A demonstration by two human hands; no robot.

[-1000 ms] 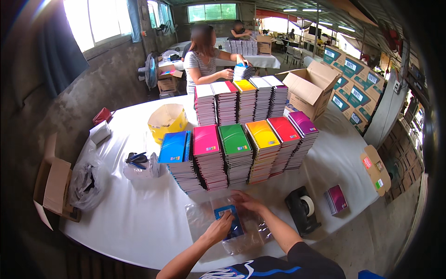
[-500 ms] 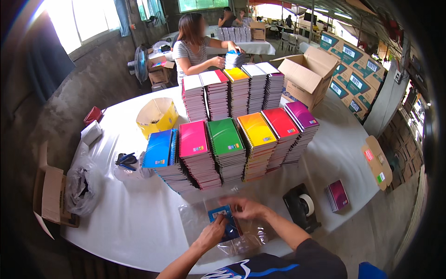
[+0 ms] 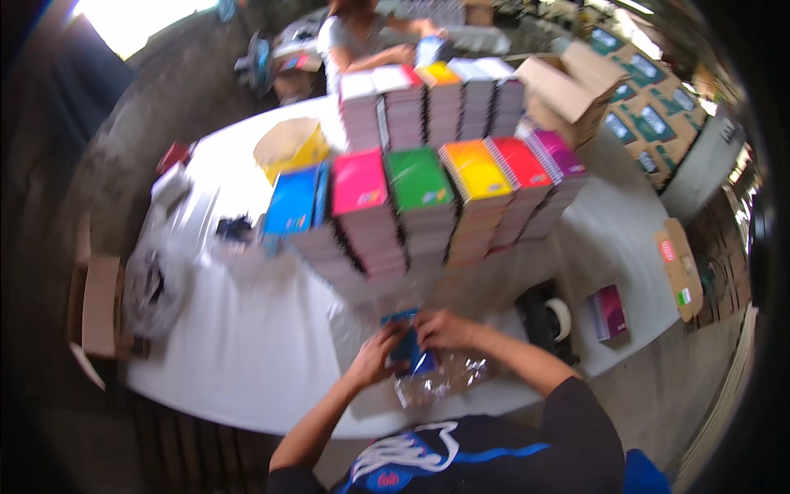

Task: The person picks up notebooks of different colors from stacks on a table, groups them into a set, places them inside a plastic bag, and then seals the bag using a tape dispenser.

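A small blue notebook [image 3: 422, 362] lies on clear plastic wrap [image 3: 444, 385] at the near side of the table. My left hand [image 3: 378, 356] has its fingers closed on the notebook's left side. Beside it, my right hand [image 3: 447, 330] is closed in a pinch near the notebook's upper right edge. The blur hides what its fingertips hold. Just beyond my hands stand tall stacks of spiral notebooks, topped by blue [image 3: 292, 200], pink [image 3: 359, 183], green [image 3: 420, 179], yellow [image 3: 477, 170], red [image 3: 520, 160] and purple [image 3: 556, 154] covers.
A black tape dispenser [image 3: 539, 321] and small purple notebooks [image 3: 609, 313] sit to the right. Leftward are a yellow container [image 3: 292, 148], dark pliers [image 3: 234, 228], a plastic bag [image 3: 156, 284] and a cardboard box [image 3: 100, 305]. Another person [image 3: 354, 41] works behind more stacks, near an open carton [image 3: 572, 86].
The view has tilted down, so everything sits higher in it. My right hand has come down from above the notebook to its upper edge, and its fingers have closed.
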